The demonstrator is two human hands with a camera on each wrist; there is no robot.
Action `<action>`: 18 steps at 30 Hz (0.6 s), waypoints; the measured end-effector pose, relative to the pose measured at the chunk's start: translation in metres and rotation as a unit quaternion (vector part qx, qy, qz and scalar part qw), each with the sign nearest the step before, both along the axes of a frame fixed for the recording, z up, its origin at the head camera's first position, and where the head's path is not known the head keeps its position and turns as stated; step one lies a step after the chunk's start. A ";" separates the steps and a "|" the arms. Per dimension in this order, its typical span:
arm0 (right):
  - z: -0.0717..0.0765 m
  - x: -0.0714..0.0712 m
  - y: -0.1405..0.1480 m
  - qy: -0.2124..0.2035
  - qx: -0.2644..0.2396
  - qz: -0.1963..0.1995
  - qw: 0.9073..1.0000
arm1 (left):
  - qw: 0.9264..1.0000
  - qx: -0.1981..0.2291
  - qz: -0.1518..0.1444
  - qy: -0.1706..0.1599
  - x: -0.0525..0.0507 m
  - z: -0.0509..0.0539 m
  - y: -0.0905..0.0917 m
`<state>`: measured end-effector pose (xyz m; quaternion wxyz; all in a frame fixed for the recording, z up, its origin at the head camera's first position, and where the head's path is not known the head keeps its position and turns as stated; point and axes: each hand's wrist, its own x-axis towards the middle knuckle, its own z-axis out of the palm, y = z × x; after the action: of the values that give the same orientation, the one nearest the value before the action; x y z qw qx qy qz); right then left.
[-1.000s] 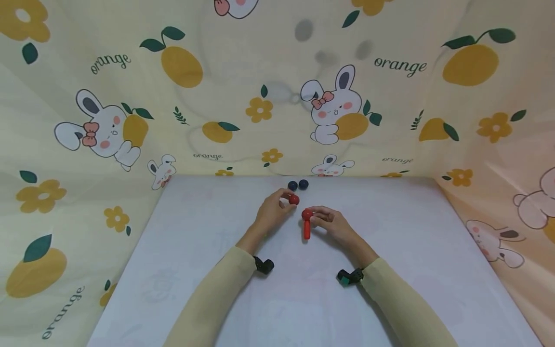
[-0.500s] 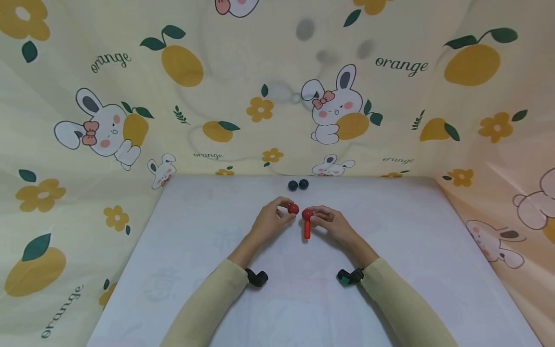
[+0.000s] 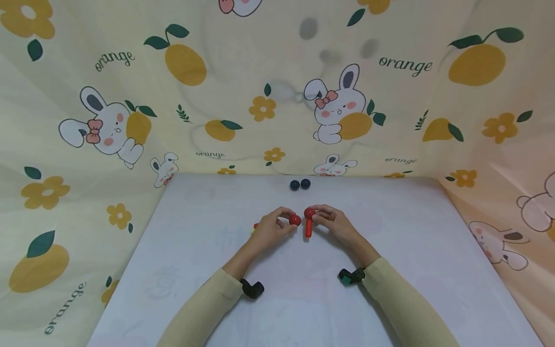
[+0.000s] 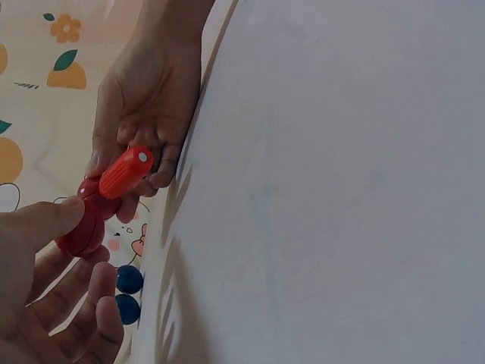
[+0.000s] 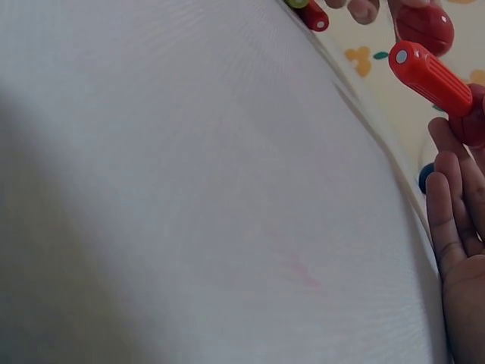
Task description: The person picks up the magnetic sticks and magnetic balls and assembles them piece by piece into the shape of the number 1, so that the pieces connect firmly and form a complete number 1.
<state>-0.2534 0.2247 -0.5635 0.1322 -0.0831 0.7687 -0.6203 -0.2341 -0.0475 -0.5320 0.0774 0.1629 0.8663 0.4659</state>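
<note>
My left hand pinches a red ball between thumb and fingers. Just to its right, my right hand holds another red ball with a ridged red rod joined to it. In the head view the rod points toward me, and a narrow gap separates the two balls. From the left wrist, the left hand's ball overlaps the other one, so contact cannot be judged there. The right wrist view shows the rod's round end with a pale dot in its centre.
Two dark blue balls, a left one and a right one, sit near the white table's back edge. A small red and yellow piece is mostly hidden behind the left hand. Patterned cloth hangs behind the table and along its sides.
The left hand has come back toward me with its red ball, away from the dark blue balls. Part of a red and yellow piece now shows beside it. The right hand stays nearly still.
</note>
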 end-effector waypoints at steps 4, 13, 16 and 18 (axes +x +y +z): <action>-0.002 -0.001 0.001 -0.008 -0.005 -0.003 1.000 | 1.000 0.004 -0.004 -0.011 0.007 -0.001 -0.002; 0.002 -0.001 -0.001 0.003 0.010 -0.004 1.000 | 0.999 -0.001 -0.007 -0.047 0.020 -0.002 -0.002; 0.003 -0.001 -0.001 0.001 0.013 -0.009 1.000 | 0.999 -0.005 -0.013 -0.053 0.024 -0.003 -0.001; 0.003 -0.001 -0.001 -0.002 0.019 -0.012 1.000 | 0.998 -0.010 -0.020 -0.060 0.026 -0.005 -0.001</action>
<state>-0.2543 0.2237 -0.5609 0.1277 -0.0696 0.7810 -0.6073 -0.2082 -0.0482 -0.5367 0.1395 0.1510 0.8612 0.4648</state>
